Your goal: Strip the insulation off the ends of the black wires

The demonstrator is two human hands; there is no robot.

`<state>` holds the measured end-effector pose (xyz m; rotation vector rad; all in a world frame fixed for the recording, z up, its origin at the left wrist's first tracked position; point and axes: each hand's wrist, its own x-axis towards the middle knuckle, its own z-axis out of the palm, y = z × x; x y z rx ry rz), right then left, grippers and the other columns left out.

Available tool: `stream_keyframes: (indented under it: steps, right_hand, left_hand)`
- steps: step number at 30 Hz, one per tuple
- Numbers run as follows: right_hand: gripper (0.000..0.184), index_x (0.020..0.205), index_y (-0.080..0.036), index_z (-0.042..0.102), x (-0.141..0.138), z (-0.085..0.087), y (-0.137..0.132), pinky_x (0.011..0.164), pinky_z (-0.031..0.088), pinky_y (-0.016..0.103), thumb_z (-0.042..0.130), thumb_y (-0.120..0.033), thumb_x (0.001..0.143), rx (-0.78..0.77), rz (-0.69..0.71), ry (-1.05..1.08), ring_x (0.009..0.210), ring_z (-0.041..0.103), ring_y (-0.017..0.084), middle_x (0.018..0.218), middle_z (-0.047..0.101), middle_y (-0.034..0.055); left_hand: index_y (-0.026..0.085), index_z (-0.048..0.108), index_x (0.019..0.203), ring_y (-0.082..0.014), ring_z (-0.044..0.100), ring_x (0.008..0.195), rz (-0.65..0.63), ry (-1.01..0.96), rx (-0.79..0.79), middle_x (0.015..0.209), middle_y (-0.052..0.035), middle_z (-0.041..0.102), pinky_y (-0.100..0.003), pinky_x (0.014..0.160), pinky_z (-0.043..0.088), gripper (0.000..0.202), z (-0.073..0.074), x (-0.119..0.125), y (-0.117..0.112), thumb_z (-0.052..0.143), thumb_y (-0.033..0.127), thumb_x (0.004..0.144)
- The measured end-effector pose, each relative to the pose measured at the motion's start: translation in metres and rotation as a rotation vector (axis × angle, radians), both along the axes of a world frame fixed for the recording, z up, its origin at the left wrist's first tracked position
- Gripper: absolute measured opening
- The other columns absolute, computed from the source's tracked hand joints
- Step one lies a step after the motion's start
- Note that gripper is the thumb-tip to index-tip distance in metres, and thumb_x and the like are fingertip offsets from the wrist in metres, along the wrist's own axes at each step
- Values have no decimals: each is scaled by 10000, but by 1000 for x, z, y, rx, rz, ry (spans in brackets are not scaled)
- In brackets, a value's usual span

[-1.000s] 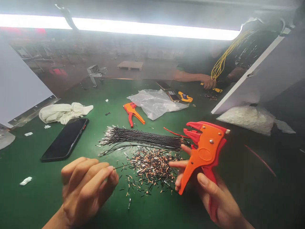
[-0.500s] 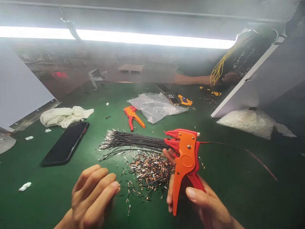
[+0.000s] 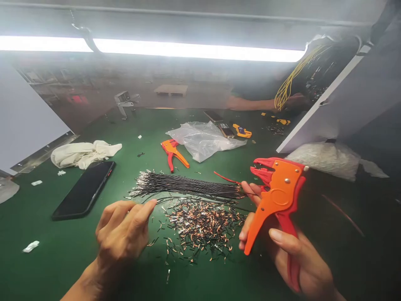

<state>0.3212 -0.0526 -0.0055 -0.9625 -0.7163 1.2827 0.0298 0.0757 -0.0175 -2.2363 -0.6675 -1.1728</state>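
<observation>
Strippers number two: one [image 3: 277,196] gripped, one [image 3: 173,153] lying beyond.

Orange wire stripper [image 3: 275,196] held upright (red jaws leftward) beside black wires [image 3: 188,186].

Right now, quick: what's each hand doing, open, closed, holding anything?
Left hand: fingers pinched on a thin black wire at the bundle's near edge.
Right hand: closed around the handles of the orange wire stripper, raised off the table.
</observation>
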Motion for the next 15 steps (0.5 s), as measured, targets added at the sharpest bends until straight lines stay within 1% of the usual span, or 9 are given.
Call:
stream_keyframes:
  steps: [2, 4, 5, 7, 9, 10, 12, 14, 15]
  right_hand:
    - [632, 1482, -447, 426, 0, 1, -1, 694, 555, 442, 610, -363, 883, -16, -43, -35, 817, 642, 235, 1683, 311, -45]
    - [628, 1481, -456, 421, 2, -1, -2, 708, 555, 438, 607, -362, 887, -18, -38, -60, 827, 640, 234, 1682, 306, -49]
    - [639, 1487, -460, 408, 3, -3, -2, 714, 557, 439, 609, -366, 888, -17, -19, -57, 838, 641, 240, 1666, 340, -42]
    - [696, 1515, -474, 353, 4, -7, -2, 728, 555, 445, 622, -369, 882, -16, 1, -30, 880, 642, 266, 1587, 464, -18]
    - [731, 1527, -489, 321, 5, -8, -2, 720, 555, 443, 626, -352, 877, -28, -25, -4, 901, 639, 278, 1528, 526, -14]
    - [719, 1522, -482, 339, 5, -8, -1, 715, 555, 441, 618, -339, 875, -33, -56, -4, 887, 638, 274, 1530, 519, -12]
    - [659, 1492, -437, 423, 8, -4, -1, 697, 555, 435, 595, -313, 868, -19, -115, -22, 822, 632, 251, 1578, 458, -6]
    - [613, 1461, -399, 481, 13, 1, -1, 705, 554, 446, 569, -296, 864, 9, -138, -49, 790, 631, 240, 1630, 385, -7]
    - [614, 1462, -398, 478, 15, 3, -1, 723, 551, 458, 560, -289, 863, 15, -132, -60, 795, 636, 243, 1644, 366, -10]
  left_hand:
    - [115, 678, 1012, -177, 557, 625, 29, -11, -21, 667, -21, 629, -319, 706, 435, 271, -2, -3, 3, 700, -55, 802]
    - [128, 665, 998, -175, 534, 604, 53, -28, -47, 659, -12, 612, -316, 688, 421, 235, -4, -6, 5, 689, -30, 825]
    - [136, 659, 998, -175, 521, 597, 59, -37, -64, 654, -7, 604, -313, 681, 417, 227, -5, -7, 6, 683, -19, 834]
    - [152, 648, 1013, -173, 506, 596, 58, -55, -103, 654, 3, 593, -300, 663, 408, 232, -6, -9, 7, 675, -4, 844]
    - [164, 649, 1045, -162, 484, 586, 46, -74, -151, 651, 14, 573, -277, 622, 386, 251, -7, -9, 7, 669, 5, 852]
    - [170, 654, 1066, -152, 469, 572, 34, -79, -183, 641, 23, 554, -266, 599, 371, 265, -8, -9, 6, 668, 10, 856]
    - [199, 674, 1092, -131, 446, 541, 3, -79, -272, 618, 43, 527, -248, 570, 352, 289, -8, -7, 3, 668, 23, 864]
    - [237, 703, 1088, -123, 469, 541, -13, -92, -391, 609, 47, 550, -245, 587, 364, 295, -9, -3, -3, 661, 40, 872]
    - [245, 715, 1075, -127, 494, 552, -7, -118, -453, 613, 40, 575, -252, 603, 373, 280, -10, 0, -6, 652, 53, 881]
